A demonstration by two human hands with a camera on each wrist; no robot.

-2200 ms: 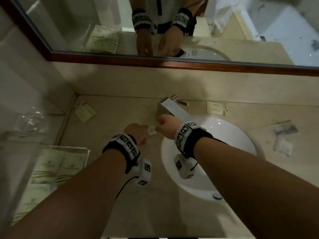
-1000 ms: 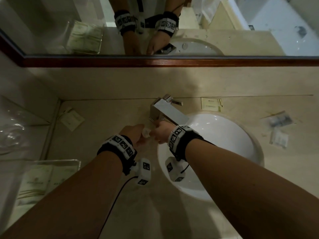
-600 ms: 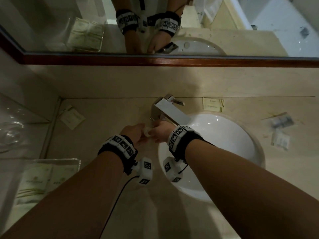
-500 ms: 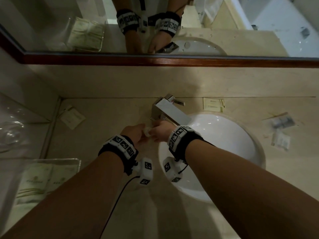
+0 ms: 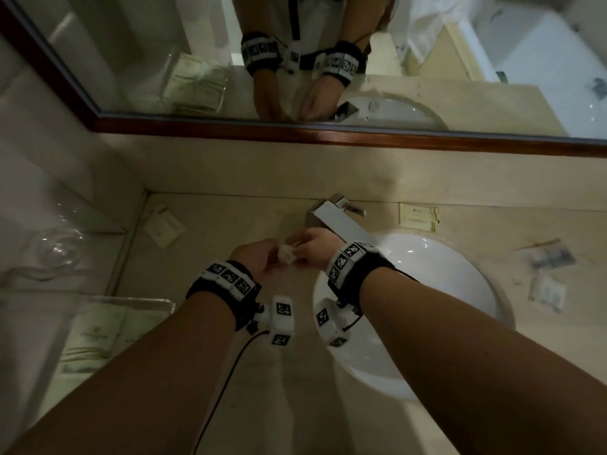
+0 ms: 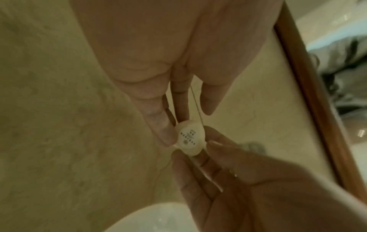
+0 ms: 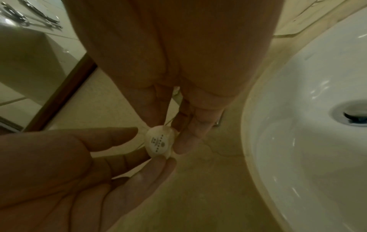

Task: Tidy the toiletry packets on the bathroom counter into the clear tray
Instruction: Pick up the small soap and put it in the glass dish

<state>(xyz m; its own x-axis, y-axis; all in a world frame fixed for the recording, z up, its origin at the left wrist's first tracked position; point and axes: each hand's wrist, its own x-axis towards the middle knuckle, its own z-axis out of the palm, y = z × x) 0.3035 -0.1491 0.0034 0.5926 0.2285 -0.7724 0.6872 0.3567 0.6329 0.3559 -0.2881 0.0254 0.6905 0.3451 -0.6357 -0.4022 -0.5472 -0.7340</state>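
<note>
The round white toiletry packet (image 6: 190, 138) is up off the counter, pinched at its rim between both hands: left hand (image 5: 254, 257) with thumb and fingertip on one edge, right hand (image 5: 313, 249) nipping the opposite edge, a clear film flap trailing from it. It looks featherlight and small, smooth and probably slippery, with a firm little disc inside, so the rim is the place to hold, not the loose film. Outward now: the chrome faucet (image 5: 335, 221) sits just beyond the knuckles and the white basin (image 5: 427, 290) opens just right of them, a bad place to drop it. The clear tray (image 5: 138, 305), already holding flat sachets, waits well off to the left, with bare beige counter (image 5: 213, 231) between. More packets lie at the back wall (image 5: 418, 216), far left (image 5: 162, 226) and far right (image 5: 547, 292).
</note>
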